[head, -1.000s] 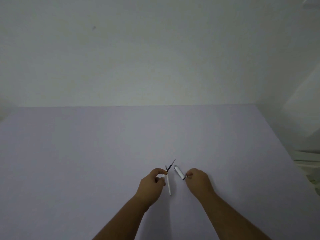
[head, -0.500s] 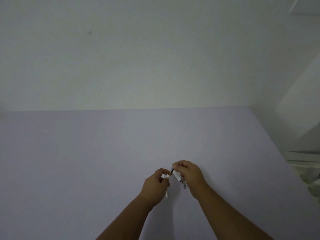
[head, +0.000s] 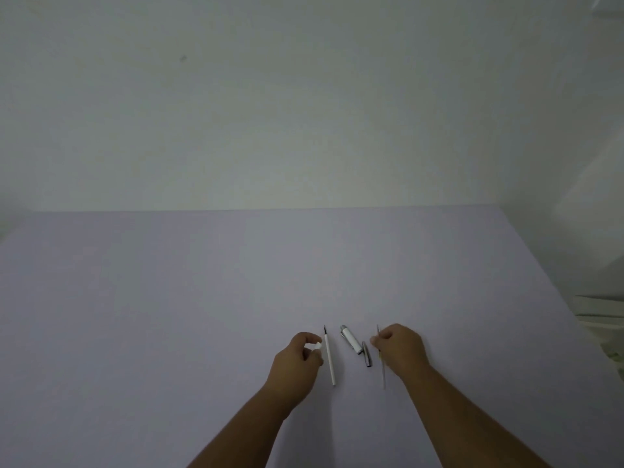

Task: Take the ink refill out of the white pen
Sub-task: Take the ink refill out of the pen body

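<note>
Ink refill [head: 383, 378], as far as the view lets me tell a thin grey rod, is out of the pen. It sits right of centre in the lower part of the frame, pinched by the right hand.

A broad, flat lavender tabletop [head: 169, 315] fills the lower half of the frame. A plain pale grey-white wall [head: 304, 96] fills the upper half. Blurred pale objects [head: 604, 312] show at the right edge; what they are I cannot tell.

The two hands are apart, with pen parts lying between them. The right hand [head: 400, 347] has its fingers curled, with thumb and forefinger pinching the rod near its upper end. The rod runs down past the hand's left side toward the bottom of the frame. The left hand [head: 295, 361], just left of centre, pinches a small white piece [head: 317, 346] between thumb and fingertips.

Just right of that hand lies the slim white pen barrel [head: 329, 359], its dark tip toward the top of the frame; whether it touches the fingers is unclear. Further right lies a short white cap with a silver end [head: 351, 342], tilted. Just below and right of the cap is a small dark curved metal piece [head: 368, 358], near the rod.
</note>
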### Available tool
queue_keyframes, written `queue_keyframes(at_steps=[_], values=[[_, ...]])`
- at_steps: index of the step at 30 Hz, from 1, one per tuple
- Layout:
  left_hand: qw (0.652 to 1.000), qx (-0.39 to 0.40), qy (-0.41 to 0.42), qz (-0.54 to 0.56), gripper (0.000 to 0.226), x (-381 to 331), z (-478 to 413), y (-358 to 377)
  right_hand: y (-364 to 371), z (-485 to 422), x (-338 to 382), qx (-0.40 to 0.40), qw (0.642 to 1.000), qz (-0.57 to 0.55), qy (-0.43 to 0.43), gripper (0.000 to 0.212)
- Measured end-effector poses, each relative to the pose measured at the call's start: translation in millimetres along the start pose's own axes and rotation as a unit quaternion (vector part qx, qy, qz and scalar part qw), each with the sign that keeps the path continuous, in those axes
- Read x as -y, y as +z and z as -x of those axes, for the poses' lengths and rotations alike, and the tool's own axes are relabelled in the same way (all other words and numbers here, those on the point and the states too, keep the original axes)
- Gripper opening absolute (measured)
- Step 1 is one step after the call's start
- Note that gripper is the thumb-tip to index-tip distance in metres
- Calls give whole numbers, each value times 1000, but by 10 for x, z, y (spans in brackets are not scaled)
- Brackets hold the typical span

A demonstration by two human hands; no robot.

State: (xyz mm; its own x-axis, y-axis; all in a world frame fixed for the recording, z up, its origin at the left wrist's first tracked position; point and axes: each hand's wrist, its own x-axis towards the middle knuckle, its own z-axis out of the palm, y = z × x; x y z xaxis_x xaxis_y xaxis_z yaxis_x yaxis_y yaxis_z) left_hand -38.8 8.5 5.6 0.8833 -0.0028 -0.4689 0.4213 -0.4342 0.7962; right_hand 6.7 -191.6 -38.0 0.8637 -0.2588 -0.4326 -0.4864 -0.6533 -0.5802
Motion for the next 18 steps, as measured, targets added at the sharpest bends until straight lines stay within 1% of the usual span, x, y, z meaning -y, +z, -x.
queue_keyframes(at_steps=[2, 6, 10, 12, 14, 15, 18], values=[[1000, -4, -3, 3, 19, 17, -1, -17, 34, 4, -8, -11, 1000, 4, -4, 21], [1000, -6, 1, 1, 18, 49, 7, -30, 82, 20, -17, -27, 1000, -12, 8, 10], [1000, -11, 2, -2, 17, 79, 11, -50, 82, 53, -2, -36, 999, -18, 6, 11], [1000, -16, 2, 0, 17, 91, 11, -68, 85, 108, 53, -55, 998, -27, -11, 11], [1000, -24, -1, -1, 16, 98, 5, -87, 96, 191, 183, -74, 995, -35, -52, 12], [1000, -29, -2, -3, 14, 104, 1, -96, 141, 229, 252, -66, 994, -34, -75, 12], [999, -45, -4, -18, 12, 147, 1, -136, 386, 352, 451, 41, 992, 52, -109, 22]])
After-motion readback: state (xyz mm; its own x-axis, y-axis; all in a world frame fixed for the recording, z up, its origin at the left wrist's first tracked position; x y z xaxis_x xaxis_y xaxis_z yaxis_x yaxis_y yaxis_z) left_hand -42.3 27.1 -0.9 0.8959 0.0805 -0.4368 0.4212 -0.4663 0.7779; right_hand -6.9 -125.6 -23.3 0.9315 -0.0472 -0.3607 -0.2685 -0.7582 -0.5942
